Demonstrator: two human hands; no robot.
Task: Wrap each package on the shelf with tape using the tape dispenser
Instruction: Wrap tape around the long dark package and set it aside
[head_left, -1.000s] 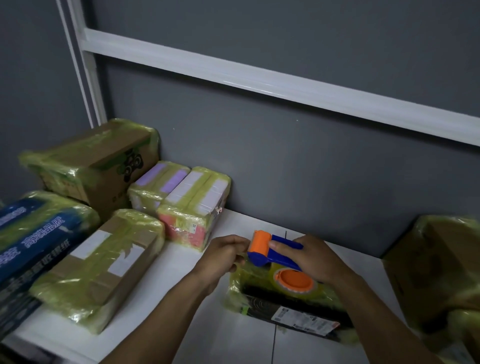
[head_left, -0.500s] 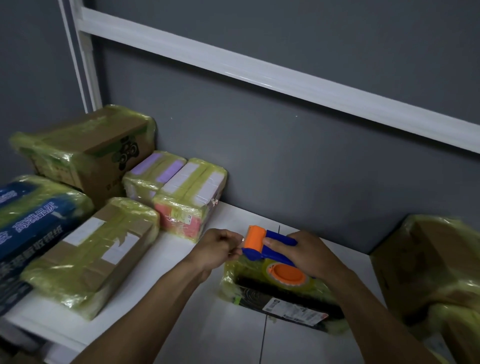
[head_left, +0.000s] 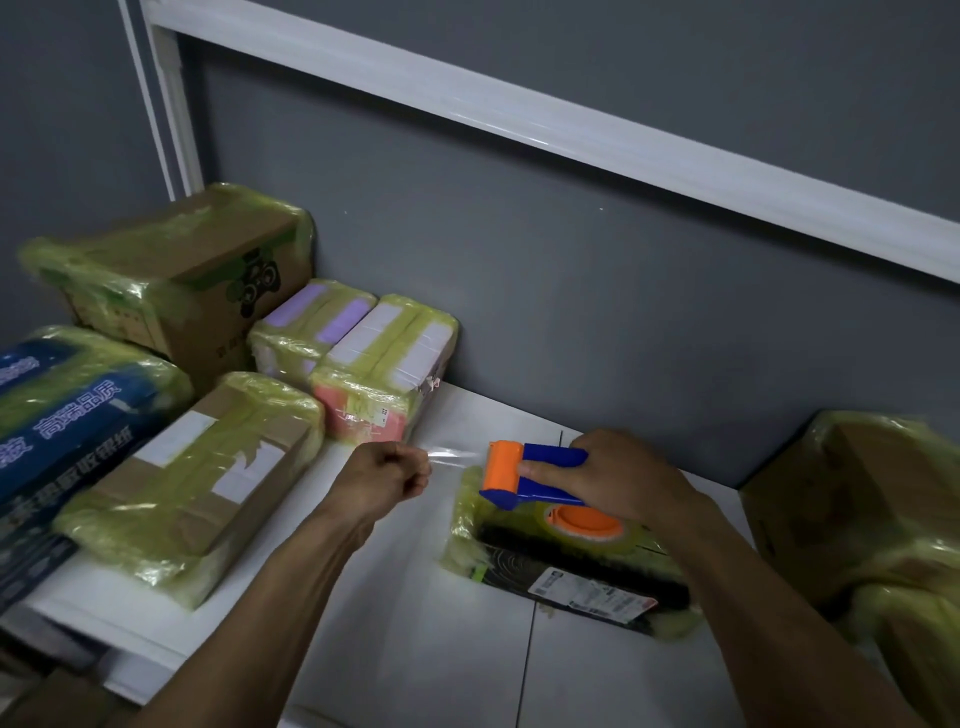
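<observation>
Clear tape (head_left: 457, 457) (taut) spans left hand (head_left: 384, 480) to dispenser (head_left: 550, 458); shelf (head_left: 441, 629) below.

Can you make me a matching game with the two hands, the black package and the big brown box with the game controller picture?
Things:
1. left hand
2. right hand
3. flat black package
4. brown cardboard box with black controller print

States:
A. at the back left of the white shelf
B. holds the orange-and-blue plastic tape dispenser
C. pinches the clear tape strip
D. lies beneath the dispenser

Pairs: 1-C, 2-B, 3-D, 4-A
</observation>
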